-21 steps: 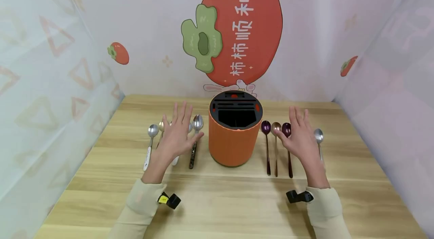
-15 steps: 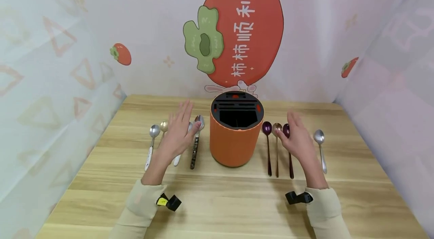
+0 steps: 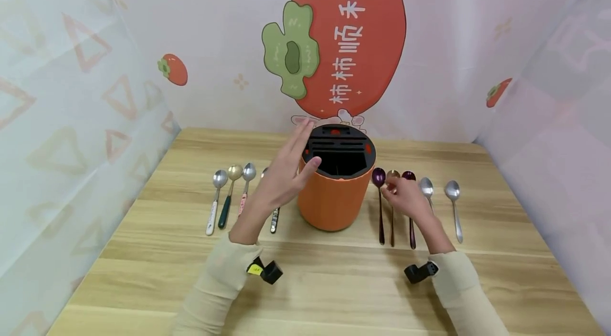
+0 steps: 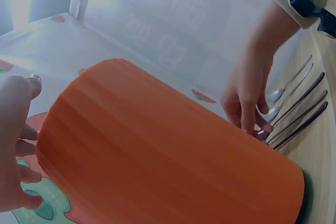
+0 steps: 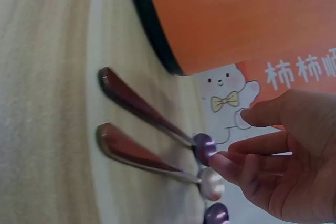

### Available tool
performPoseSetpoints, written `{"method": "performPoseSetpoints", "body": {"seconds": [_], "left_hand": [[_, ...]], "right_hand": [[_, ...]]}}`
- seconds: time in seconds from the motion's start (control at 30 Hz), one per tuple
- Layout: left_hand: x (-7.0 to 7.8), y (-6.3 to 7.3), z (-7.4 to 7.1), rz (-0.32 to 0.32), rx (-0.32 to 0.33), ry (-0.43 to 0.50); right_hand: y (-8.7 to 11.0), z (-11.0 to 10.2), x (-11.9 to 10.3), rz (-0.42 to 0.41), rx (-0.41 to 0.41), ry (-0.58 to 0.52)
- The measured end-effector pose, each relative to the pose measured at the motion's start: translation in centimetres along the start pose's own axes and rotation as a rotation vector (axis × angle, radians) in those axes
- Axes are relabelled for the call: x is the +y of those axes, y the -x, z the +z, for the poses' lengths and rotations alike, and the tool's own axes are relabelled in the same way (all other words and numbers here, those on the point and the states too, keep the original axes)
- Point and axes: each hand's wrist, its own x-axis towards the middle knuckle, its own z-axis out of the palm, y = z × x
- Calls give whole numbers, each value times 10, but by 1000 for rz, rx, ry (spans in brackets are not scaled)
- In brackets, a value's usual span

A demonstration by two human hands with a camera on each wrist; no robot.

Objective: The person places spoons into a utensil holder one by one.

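An orange cylindrical utensil holder (image 3: 331, 201) with a black slotted top stands upright mid-table. My left hand (image 3: 281, 177) is at its upper left side, fingers straight and thumb spread, overlapping the rim in the head view. In the left wrist view those fingers (image 4: 13, 182) lie right beside the rim. My right hand (image 3: 408, 199) hovers over the spoons right of the holder, its fingers loosely bent. The fingertips are right at the bowl of a purple spoon (image 5: 203, 148), beside a rose-gold spoon (image 5: 212, 184). Another purple spoon (image 3: 412, 235) lies partly under this hand.
Two silver spoons (image 3: 452, 190) lie farther right. Left of the holder lie several spoons, among them a white-handled one (image 3: 212, 214), a green-handled one (image 3: 224, 211) and a black-patterned one (image 3: 274, 221). A printed backdrop (image 3: 219, 28) rises behind the wooden table (image 3: 334, 283).
My left hand has moved right, from above the left spoons to the holder's rim. My right hand has lowered and shifted slightly left, its fingers bending toward the purple and rose-gold spoons.
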Motion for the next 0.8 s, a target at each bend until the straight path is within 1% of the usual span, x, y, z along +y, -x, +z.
{"method": "performPoseSetpoints", "body": {"seconds": [0.13, 0.3, 0.47, 0.63, 0.8], "left_hand": [[-2, -6, 7, -5, 0, -15], [-5, -9, 13, -35, -11, -9], [-4, -7, 18, -94, -9, 0], [-3, -7, 21, -92, 15, -5], [-4, -9, 22, -95, 14, -5]], "right_hand": [[-2, 11, 9, 5, -19, -1], [-6, 23, 16, 35, 1, -6], [-9, 26, 13, 73, 0, 1], [-12, 28, 8, 130, -20, 24], [-16, 29, 5, 177, -24, 43]]}}
